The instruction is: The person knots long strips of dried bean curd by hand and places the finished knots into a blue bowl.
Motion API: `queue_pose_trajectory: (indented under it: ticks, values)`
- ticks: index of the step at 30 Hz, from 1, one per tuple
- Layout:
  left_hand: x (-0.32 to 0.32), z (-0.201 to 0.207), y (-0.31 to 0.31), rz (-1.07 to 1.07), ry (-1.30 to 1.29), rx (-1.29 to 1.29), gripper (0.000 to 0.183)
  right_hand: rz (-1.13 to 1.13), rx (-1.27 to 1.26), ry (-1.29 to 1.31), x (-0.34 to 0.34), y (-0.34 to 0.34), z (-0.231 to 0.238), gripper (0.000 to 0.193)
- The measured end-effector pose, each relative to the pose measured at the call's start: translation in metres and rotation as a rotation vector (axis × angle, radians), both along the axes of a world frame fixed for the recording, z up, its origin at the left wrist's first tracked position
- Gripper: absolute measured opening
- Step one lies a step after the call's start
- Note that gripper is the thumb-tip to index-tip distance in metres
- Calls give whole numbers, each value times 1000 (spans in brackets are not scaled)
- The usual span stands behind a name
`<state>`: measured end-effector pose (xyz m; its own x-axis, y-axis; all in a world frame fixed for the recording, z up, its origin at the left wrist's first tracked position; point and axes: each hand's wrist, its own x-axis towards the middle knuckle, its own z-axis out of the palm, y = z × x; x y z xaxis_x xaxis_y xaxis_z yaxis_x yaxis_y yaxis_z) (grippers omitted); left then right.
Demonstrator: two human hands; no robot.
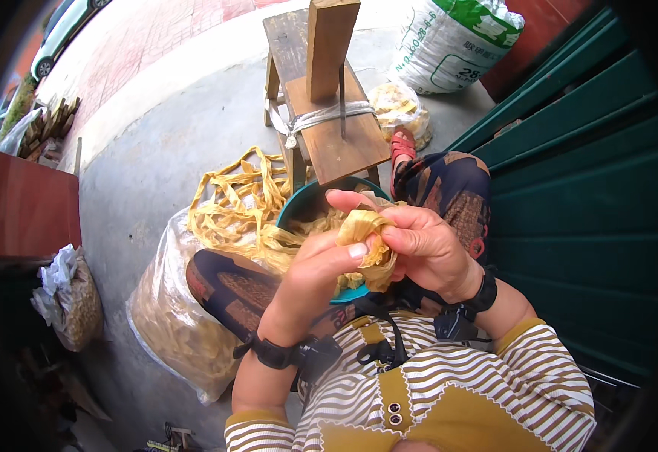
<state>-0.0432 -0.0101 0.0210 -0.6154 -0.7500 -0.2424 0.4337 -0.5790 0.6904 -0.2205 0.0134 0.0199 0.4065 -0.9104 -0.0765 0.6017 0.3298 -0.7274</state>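
Observation:
Both my hands are raised over a teal basin (296, 203) between my knees. A crumpled, thin yellow strip (374, 264) is bunched between them. My left hand (310, 275) pinches its left side, with the thumb pressed on the front. On the other side, my right hand (438, 252) grips the upper right edge between thumb and fingers. More pale yellow pieces (321, 224) lie in the basin, partly hidden by my hands. Long yellow strips (242, 203) hang in a loose tangle to the left, trailing over toward the basin.
A wooden bench (344, 135) with an upright post stands just ahead. A full clear plastic bag (182, 316) leans by my left leg. Beyond the bench are a small bag (400, 109) and a large white-green sack (449, 45). Green metal panels (578, 196) rise on the right.

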Motion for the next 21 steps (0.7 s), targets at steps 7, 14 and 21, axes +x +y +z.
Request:
queue_pose_trajectory:
  ticks: [7, 14, 21]
  values:
    - [-2, 10, -3, -86, -276, -35, 31, -230, -233, 840, -25, -2, 12, 31]
    - [36, 5, 3, -15, -300, -281, 26, -99, -49, 414, -29, 20, 37, 24]
    - [42, 20, -7, 129, -619, -610, 16, -55, -356, 807, -47, -6, 15, 37]
